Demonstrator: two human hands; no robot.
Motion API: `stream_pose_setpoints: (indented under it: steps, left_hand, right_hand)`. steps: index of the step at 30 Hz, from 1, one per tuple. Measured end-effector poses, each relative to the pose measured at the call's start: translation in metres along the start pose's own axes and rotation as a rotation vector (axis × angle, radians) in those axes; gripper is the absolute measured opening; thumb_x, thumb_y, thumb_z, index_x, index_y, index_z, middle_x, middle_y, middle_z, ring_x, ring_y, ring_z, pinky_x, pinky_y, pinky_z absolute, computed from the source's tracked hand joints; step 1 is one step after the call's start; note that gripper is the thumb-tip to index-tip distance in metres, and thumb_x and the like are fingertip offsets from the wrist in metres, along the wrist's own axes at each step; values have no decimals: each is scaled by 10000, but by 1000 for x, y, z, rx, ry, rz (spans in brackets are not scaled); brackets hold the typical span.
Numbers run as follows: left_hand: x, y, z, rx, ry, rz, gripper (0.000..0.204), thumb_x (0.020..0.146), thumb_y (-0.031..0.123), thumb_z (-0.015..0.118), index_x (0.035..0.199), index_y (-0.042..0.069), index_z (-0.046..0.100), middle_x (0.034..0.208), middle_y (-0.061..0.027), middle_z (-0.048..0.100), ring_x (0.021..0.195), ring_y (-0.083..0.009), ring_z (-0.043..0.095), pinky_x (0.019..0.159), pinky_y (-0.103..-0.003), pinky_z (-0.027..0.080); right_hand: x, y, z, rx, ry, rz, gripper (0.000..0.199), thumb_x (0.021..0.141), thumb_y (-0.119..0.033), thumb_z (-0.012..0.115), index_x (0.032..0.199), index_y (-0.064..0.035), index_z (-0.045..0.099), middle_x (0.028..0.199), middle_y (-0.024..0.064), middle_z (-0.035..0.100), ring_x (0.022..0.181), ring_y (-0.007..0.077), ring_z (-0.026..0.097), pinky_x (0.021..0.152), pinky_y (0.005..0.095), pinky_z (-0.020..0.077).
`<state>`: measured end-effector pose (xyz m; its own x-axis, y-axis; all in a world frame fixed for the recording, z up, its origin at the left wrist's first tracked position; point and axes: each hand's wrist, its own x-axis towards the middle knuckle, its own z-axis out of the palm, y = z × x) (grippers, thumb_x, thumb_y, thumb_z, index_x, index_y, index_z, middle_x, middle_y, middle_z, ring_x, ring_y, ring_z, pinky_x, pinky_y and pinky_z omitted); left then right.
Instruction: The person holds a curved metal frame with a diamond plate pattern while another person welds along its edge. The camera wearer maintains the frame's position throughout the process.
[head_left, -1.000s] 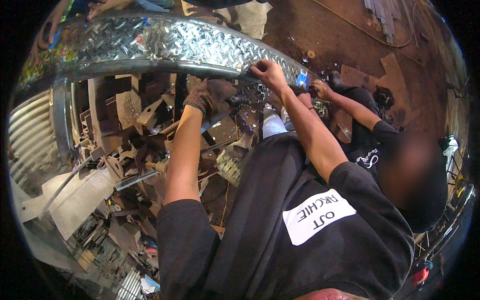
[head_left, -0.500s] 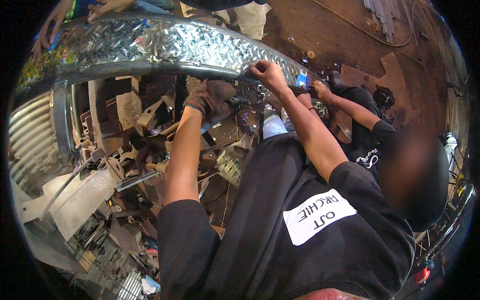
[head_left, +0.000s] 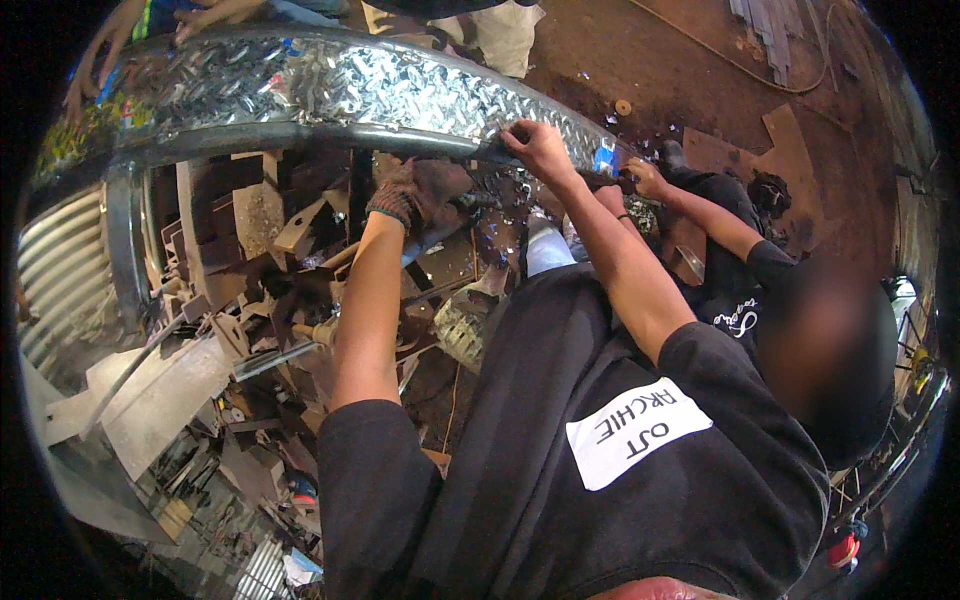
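Basically, the biggest pc in front of you is the long, silver, raised-pattern metal plate (head_left: 380, 85), qty 1, spanning the top from far L toward R of centre, w/ a dark, glossy metal rail (head_left: 290, 138) along its near edge. Next, your loose black short-sleeved shirt (head_left: 520, 480).

Two other ppl in view. One, in black w/ white lettering on the shirt, is close on your R, 2 hands (head_left: 647, 182) near the plate's R end. The other, top L, has 2 bare hands (head_left: 215, 15) at the plate's far edge.

Far L, below the rail: 1 pale, ribbed, curved sheet (head_left: 60, 270). Under the plate, lots of mixed metal scrap (head_left: 250, 215), too jumbled to count.

Your L hand (head_left: 425, 188) is inside 1 brown knit glove (head_left: 393, 192), just below the rail; its fingers blur into the dark, so can't tell if wide, narrow or holding smth. Your R hand (head_left: 540, 150) is bare, fingers bent in at the rail's edge; can't tell if they pinch anything.

Smaller: 1 white rectangular label (head_left: 640, 432) on your shirt, 2 lines of dark handwriting, upside down; 1 bright blue patch (head_left: 605, 158) by the plate's R end; 1 small tan disc (head_left: 623, 107) on the brown floor beyond.
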<state>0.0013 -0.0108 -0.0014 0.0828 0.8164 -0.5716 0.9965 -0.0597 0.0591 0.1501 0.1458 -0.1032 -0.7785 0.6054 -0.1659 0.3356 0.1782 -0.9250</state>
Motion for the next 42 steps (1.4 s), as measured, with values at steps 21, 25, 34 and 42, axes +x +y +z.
stream_pose_setpoints:
  steps: [21,25,34,42]
  left_hand:
    - [4,5,-6,35,-15,40,344,677,258,692,982,120,610,981,-108,641,965,-290,633,850,-388,522]
    - [1,6,-7,38,-16,40,347,676,255,693,985,120,609,981,-106,641,963,-289,634,849,-387,523]
    - [5,5,-6,64,-22,52,354,675,248,694,993,122,606,981,-102,642,959,-287,637,846,-383,526]
    - [8,3,2,60,-34,49,380,572,232,709,919,107,614,929,-124,643,905,-291,653,778,-396,550]
  right_hand:
    - [-1,-6,0,-69,-2,10,234,836,-213,664,895,13,672,827,187,685,772,310,679,722,379,515]
    - [1,-4,1,-101,36,-37,226,841,-205,657,898,13,673,836,191,684,785,306,681,723,382,516]
    - [-10,8,9,-43,171,-52,200,814,-178,686,924,-10,685,891,177,685,817,304,674,736,372,518]
    - [-11,0,15,-160,231,-188,156,813,-149,678,858,1,667,843,181,655,801,352,636,716,411,501]
